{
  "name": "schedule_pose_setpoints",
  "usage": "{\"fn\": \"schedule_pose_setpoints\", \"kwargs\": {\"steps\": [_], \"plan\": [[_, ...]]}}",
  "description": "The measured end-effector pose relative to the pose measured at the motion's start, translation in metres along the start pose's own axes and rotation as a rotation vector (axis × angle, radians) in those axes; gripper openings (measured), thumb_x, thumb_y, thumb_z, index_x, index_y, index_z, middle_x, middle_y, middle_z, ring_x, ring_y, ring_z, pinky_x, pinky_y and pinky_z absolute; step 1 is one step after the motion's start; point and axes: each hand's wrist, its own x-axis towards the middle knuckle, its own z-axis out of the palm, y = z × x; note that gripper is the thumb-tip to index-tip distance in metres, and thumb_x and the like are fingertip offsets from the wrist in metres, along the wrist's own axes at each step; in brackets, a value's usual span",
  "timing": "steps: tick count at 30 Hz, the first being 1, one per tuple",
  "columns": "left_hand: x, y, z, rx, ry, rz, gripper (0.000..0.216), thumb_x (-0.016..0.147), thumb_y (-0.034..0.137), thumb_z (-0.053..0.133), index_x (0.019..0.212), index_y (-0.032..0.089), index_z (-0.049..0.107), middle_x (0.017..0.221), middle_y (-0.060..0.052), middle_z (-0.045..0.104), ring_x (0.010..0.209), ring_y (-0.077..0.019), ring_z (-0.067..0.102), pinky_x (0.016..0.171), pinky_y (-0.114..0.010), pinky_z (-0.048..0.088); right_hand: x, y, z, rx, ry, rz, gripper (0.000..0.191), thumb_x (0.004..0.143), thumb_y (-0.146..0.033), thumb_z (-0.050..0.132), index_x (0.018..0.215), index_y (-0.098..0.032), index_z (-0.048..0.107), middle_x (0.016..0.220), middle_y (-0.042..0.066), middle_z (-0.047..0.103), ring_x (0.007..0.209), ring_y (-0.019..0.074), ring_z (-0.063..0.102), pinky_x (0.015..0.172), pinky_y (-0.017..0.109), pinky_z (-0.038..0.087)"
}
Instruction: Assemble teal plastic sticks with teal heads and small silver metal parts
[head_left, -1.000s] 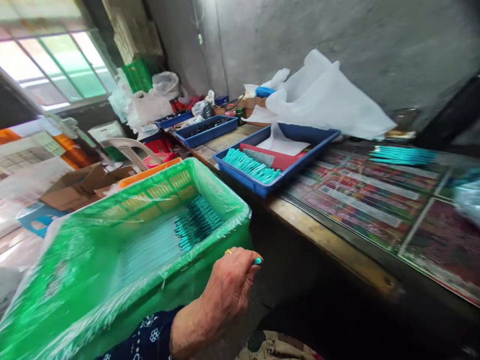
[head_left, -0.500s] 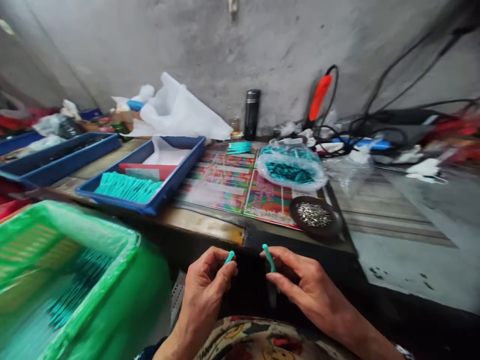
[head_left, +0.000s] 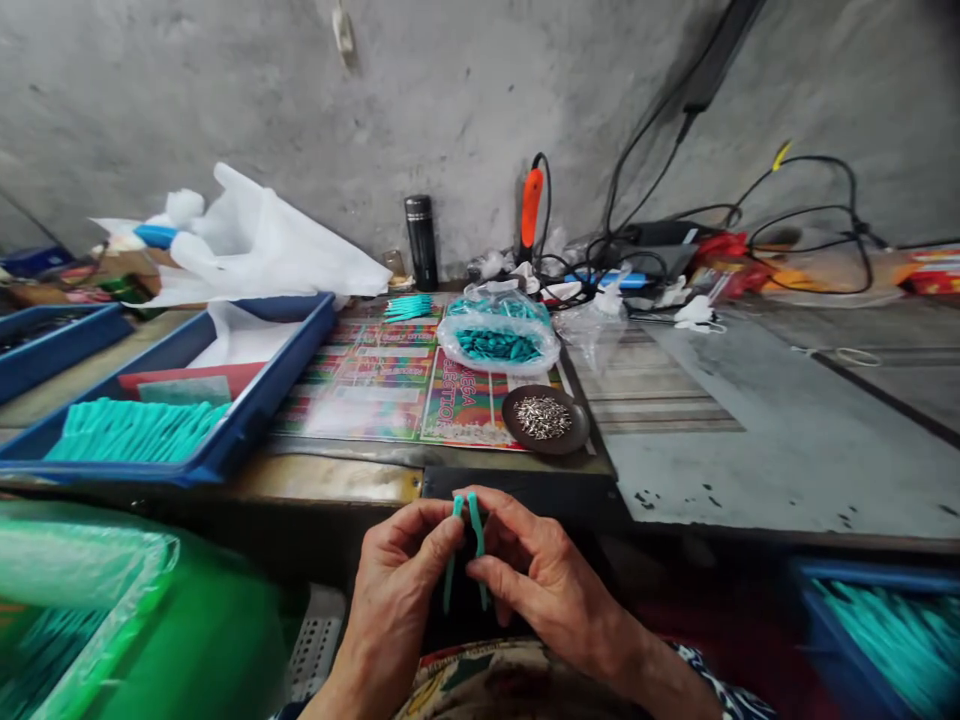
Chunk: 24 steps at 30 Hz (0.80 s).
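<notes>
Close together above the dark bench edge, my two hands hold soft teal strips upright. My left hand point(head_left: 397, 580) pinches one teal strip point(head_left: 448, 585) between thumb and forefinger, its tip just showing on top. My right hand point(head_left: 555, 590) has its fingers closed on another teal length point(head_left: 475, 525), its tip level with the first and a small gap between them. Whether the two lengths join below is hidden. Beyond my hands stand a brown dish point(head_left: 576, 432) of small metal pieces point(head_left: 541, 417) and a clear plastic bag point(head_left: 540, 355) of teal pieces point(head_left: 499, 345).
At left, a blue tray point(head_left: 259, 405) holds teal strips point(head_left: 135, 430). Below it stands a green-lined crate point(head_left: 217, 620). Another blue bin point(head_left: 817, 640) sits lower right. A black flask point(head_left: 421, 245), an orange-handled tool point(head_left: 532, 208) and cables line the wall.
My hands have come together, bringing the two teal tips side by side. The view has turned to the right, so the blue bin at lower right now shows.
</notes>
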Motion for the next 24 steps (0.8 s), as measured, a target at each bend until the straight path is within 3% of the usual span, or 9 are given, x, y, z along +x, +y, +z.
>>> {"fn": "schedule_pose_setpoints", "kwargs": {"steps": [6,15,24], "plan": [[0.008,-0.005,0.009,0.021,0.004,0.035,0.032,0.071,0.042,0.083,0.077,0.012,0.074,0.053,0.004,0.052,0.047,-0.0038,0.040,0.047,-0.015,0.035,-0.004,0.001,-0.001,0.006,0.023,0.006,0.048,0.090,-0.023,0.060,0.137,-0.023,0.050,0.075,-0.002,0.062,0.051,0.0089,0.051,0.044,0.017,0.047],[0.010,-0.010,0.013,0.042,-0.001,0.044,0.032,0.071,0.042,0.082,0.076,0.012,0.072,0.063,0.000,0.062,0.050,-0.0053,0.045,0.049,-0.016,0.039,-0.007,-0.001,-0.003,0.054,0.047,0.005,0.048,0.089,-0.024,0.062,0.137,-0.021,0.051,0.078,0.000,0.067,0.052,0.0085,0.052,0.044,0.016,0.046],[0.012,-0.011,0.015,0.032,-0.008,0.028,0.032,0.072,0.043,0.081,0.077,0.012,0.072,0.061,0.001,0.060,0.050,-0.0059,0.045,0.049,-0.017,0.039,-0.007,-0.004,-0.004,0.053,0.066,0.012,0.049,0.089,-0.024,0.062,0.136,-0.019,0.053,0.076,0.000,0.067,0.051,0.0085,0.051,0.044,0.017,0.046]]}}
